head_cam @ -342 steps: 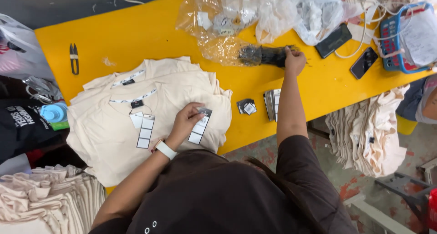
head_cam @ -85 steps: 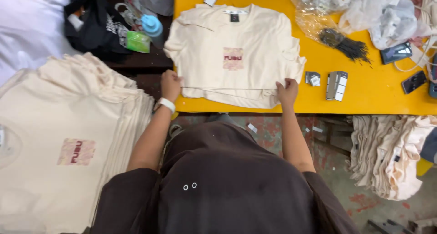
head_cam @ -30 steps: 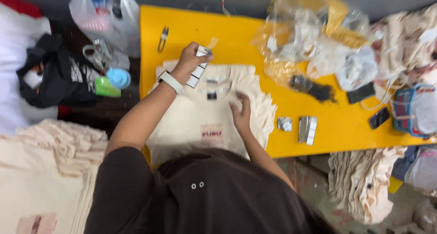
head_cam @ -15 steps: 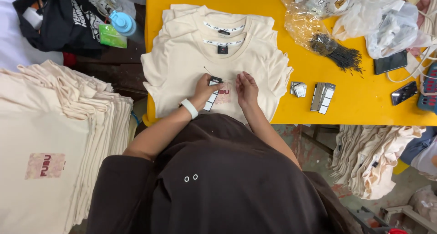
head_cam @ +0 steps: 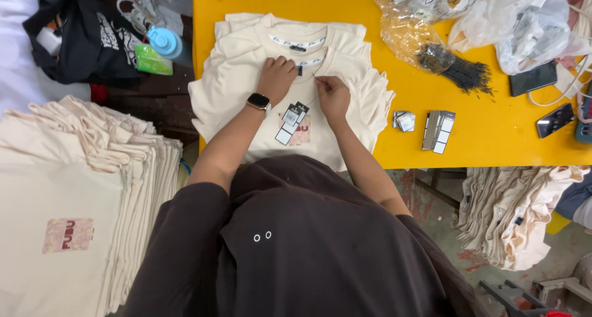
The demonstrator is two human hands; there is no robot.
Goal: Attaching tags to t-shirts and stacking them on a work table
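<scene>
A cream t-shirt [head_cam: 240, 89] lies face up on top of other cream shirts on the yellow table [head_cam: 493, 138]. My left hand [head_cam: 275, 78], with a white-banded watch at the wrist, presses on the shirt just below its collar. My right hand [head_cam: 333, 95] pinches a thin strand at the neckline beside it. Black-and-white hang tags [head_cam: 291, 123] lie on the shirt's chest, below both hands, over a pink printed patch.
A tall pile of folded cream shirts [head_cam: 80, 187] stands at my left. On the table to the right lie a stack of tags [head_cam: 438, 131], a smaller tag bundle [head_cam: 404, 120], a bunch of black fasteners [head_cam: 456, 70], plastic bags [head_cam: 493, 15] and two phones [head_cam: 542, 98]. A black bag [head_cam: 80, 39] sits upper left.
Both hands moved from the shirt's chest up to its collar. The hang tags now lie loose on the chest instead of in my left hand.
</scene>
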